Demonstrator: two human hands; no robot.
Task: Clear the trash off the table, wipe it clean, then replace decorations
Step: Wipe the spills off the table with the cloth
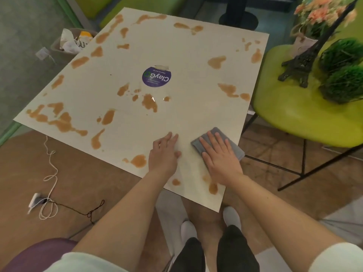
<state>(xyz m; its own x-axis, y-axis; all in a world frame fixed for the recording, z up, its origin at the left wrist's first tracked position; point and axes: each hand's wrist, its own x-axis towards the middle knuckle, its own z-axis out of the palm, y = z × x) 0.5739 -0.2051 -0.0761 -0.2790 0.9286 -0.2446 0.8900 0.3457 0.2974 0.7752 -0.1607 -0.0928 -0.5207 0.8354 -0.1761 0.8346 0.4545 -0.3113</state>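
Under your right hand (218,156) lies the folded grey cloth (220,143), flat on the white table (186,55) near its right edge. Brown spill patches (149,102) spread ahead and left of your left hand (164,154), which rests beside the cloth.

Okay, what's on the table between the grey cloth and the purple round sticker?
In the head view, the stretch from the grey cloth to the purple sticker is mostly bare tabletop; one brown spill patch lies just below the sticker.
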